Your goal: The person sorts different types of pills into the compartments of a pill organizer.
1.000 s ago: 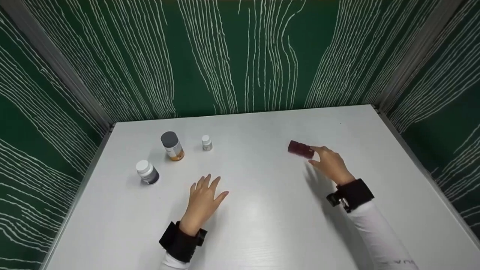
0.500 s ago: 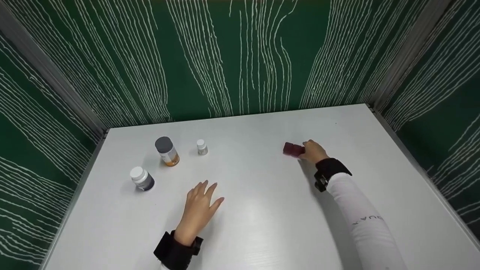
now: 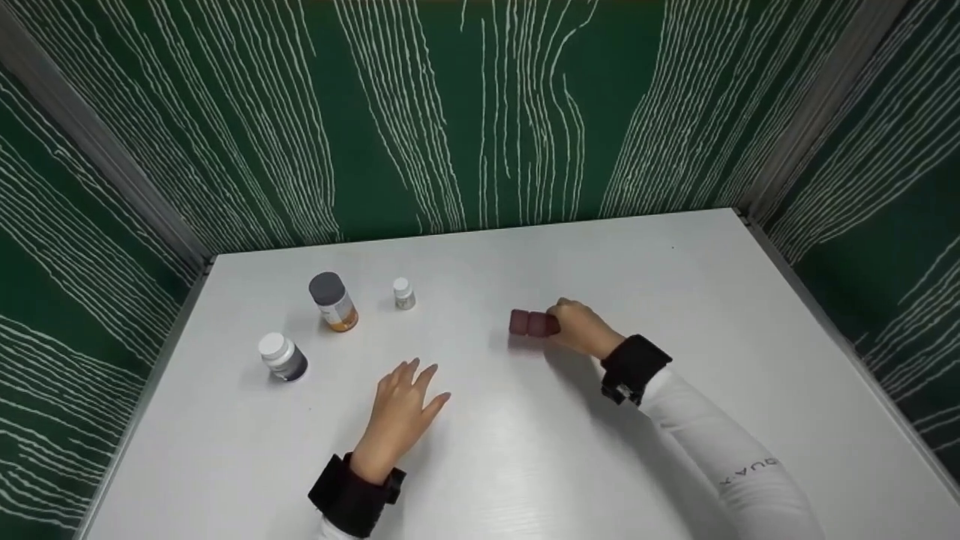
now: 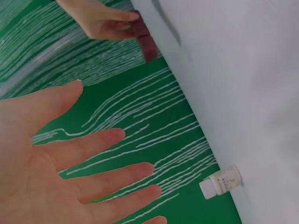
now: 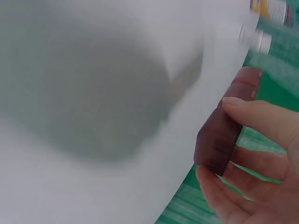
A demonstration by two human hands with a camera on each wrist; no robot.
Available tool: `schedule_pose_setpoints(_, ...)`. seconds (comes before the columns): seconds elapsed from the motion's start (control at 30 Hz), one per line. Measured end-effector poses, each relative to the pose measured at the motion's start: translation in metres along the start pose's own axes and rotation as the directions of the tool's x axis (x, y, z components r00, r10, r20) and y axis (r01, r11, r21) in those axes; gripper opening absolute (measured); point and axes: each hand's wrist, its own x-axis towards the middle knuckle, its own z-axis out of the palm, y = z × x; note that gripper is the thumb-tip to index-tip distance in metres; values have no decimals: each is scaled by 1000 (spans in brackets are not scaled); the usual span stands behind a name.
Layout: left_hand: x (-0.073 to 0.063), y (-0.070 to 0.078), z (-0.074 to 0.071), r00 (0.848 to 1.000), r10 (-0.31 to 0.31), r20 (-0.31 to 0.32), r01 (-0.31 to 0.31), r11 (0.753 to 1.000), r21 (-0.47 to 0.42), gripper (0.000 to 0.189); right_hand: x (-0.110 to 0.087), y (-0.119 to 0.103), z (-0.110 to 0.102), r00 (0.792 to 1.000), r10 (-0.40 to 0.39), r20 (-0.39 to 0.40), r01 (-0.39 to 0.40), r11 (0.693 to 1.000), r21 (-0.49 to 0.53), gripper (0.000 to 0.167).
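My right hand (image 3: 586,330) grips one end of a dark red, segmented, oblong case (image 3: 528,323), right of the table's middle. In the right wrist view the thumb presses on one side of the case (image 5: 219,133) and the fingers lie along the other. The case seems held just off the table, its shadow beneath it. My left hand (image 3: 396,421) hovers over the table with fingers spread, holding nothing. Nearest to it are a small white bottle (image 3: 404,294), a grey-capped bottle with an orange base (image 3: 334,302) and a white-capped dark bottle (image 3: 283,356), all upright.
The white table (image 3: 480,465) has a raised metal frame (image 3: 825,330) along its right side. Green walls (image 3: 517,112) with white wavy lines stand behind and at both sides. Black straps with cameras sit on both wrists.
My right hand has taken hold of the dark red case and carried it left and nearer. The left hand has hardly moved; the bottles stay put, though the head view has shifted slightly.
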Motion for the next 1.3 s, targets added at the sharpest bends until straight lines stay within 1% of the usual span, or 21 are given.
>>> schedule_pose_setpoints(0.1,3,1,2,1000,14,25,-14,1000,18,46,1,-22,11,997,-70,35,72,997,-33,17)
schedule_pose_setpoints(0.23,8,4,2,998,40,44,-42,997,57,45,2,-36,26,992,-105,64,109,993,-52,15)
schedule_pose_setpoints(0.4,14,6,3,996,67,60,-72,995,73,45,4,-40,38,992,-101,81,104,994,-32,14)
schedule_pose_setpoints(0.5,18,6,6,992,111,60,-115,991,71,42,4,-40,41,990,-94,109,95,995,-9,17)
schedule_pose_setpoints(0.57,24,6,8,987,148,62,-152,986,68,39,4,-39,43,987,-91,131,93,996,-9,21)
schedule_pose_setpoints(0.6,28,6,10,983,171,62,-174,983,63,36,4,-40,43,986,-87,143,89,996,-12,25)
schedule_pose_setpoints(0.67,40,6,14,973,222,60,-225,972,60,31,4,-39,41,982,-53,184,57,998,-18,40)
schedule_pose_setpoints(0.73,53,7,21,959,279,50,-282,957,64,27,3,-38,37,978,-16,206,22,999,-27,56)
schedule_pose_setpoints(0.8,68,7,29,941,335,37,-337,938,82,23,0,-35,30,977,7,211,-2,1000,-24,69)
schedule_pose_setpoints(0.83,75,9,33,934,357,36,-359,928,98,22,-3,-32,26,979,15,204,-11,1000,-19,71)
schedule_pose_setpoints(0.87,81,10,38,927,372,38,-374,920,114,22,-6,-28,23,982,14,188,-12,1000,-9,69)
schedule_pose_setpoints(0.93,90,12,46,922,383,59,-388,911,140,22,-12,-22,17,987,1,158,-7,999,37,62)
schedule_pose_setpoints(0.97,94,13,50,922,380,78,-388,909,151,23,-16,-19,15,988,3,154,-15,997,75,57)
schedule_pose_setpoints(1.03,100,15,58,924,363,121,-379,911,165,26,-22,-14,13,989,-1,151,-19,990,136,50)
schedule_pose_setpoints(1.1,103,16,64,926,344,155,-368,914,173,29,-28,-10,12,988,-14,154,-16,982,187,47)
schedule_pose_setpoints(1.17,105,17,69,927,329,178,-359,917,175,31,-33,-8,12,988,-33,151,0,977,212,44)
schedule_pose_setpoints(1.3,107,18,76,930,314,193,-348,921,175,30,-38,-7,10,991,-44,127,14,974,227,42)
